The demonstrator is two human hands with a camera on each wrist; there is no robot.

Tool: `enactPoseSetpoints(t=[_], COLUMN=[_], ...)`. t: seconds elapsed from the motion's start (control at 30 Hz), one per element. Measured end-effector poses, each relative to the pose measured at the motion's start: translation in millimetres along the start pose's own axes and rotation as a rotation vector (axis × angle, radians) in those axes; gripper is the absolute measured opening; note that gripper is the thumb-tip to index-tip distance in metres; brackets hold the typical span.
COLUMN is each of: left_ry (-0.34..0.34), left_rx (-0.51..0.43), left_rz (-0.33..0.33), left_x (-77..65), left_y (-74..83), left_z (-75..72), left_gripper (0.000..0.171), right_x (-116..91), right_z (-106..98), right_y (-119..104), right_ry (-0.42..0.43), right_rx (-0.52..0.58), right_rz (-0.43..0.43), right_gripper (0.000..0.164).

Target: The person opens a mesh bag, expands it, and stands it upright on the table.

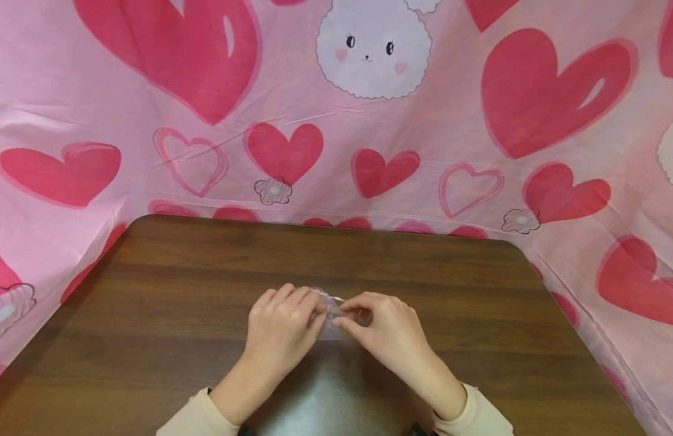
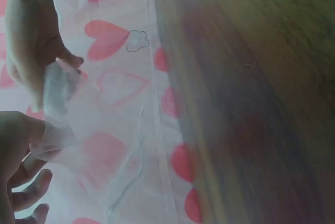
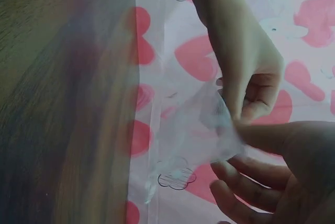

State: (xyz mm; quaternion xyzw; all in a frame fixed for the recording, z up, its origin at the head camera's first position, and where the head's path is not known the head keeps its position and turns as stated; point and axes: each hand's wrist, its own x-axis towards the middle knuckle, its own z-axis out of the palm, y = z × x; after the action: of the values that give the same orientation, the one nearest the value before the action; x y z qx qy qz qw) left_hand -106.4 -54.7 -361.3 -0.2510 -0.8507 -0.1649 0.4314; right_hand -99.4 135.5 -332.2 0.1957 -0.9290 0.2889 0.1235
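Note:
A small sheer whitish pouch (image 1: 332, 327), see-through and with a thin white cord (image 1: 336, 298) at its top edge, is held between both hands above the middle of the table. My left hand (image 1: 286, 321) pinches its left side with thumb and fingers. On the other side my right hand (image 1: 388, 327) pinches it between thumb and forefinger. The right wrist view shows the thin fabric (image 3: 193, 130) spread out from the fingers. In the left wrist view a loose pale cord (image 2: 137, 169) hangs down. The pouch's inside cannot be made out clearly.
A dark brown wooden table (image 1: 206, 260) with rounded far corners lies under the hands. Pink cloth (image 1: 325, 115) printed with hearts and a fluffy white animal face hangs behind it and along both sides.

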Motion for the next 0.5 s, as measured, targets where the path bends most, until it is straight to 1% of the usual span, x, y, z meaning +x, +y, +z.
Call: enactPoseSetpoints(t=[0.1, 0.23, 0.37, 0.5], left_ry=[0.013, 0.011, 0.002, 0.006], left_rx=[-0.029, -0.052, -0.054, -0.055], left_rz=[-0.042, -0.087, -0.090, -0.069], left_x=[0.6, 0.1, -1.1, -1.0], left_y=[0.7, 1.3, 1.8, 2.4], left_z=[-0.6, -1.1, -0.9, 0.5], left_gripper=[0.019, 0.016, 0.014, 0.014], right_x=[0.2, 0.4, 1.0, 1.0], right_z=[0.7, 0.8, 0.2, 0.2], right_y=[0.2, 0.9, 0.3, -0.7], right_ry=[0.011, 0.059, 0.099, 0.107], right_rx=[-0.029, -0.037, -0.014, 0.004], right_rz=[0.011, 0.019, 0.009, -0.003], right_gripper=[0.012, 0.017, 0.019, 0.013])
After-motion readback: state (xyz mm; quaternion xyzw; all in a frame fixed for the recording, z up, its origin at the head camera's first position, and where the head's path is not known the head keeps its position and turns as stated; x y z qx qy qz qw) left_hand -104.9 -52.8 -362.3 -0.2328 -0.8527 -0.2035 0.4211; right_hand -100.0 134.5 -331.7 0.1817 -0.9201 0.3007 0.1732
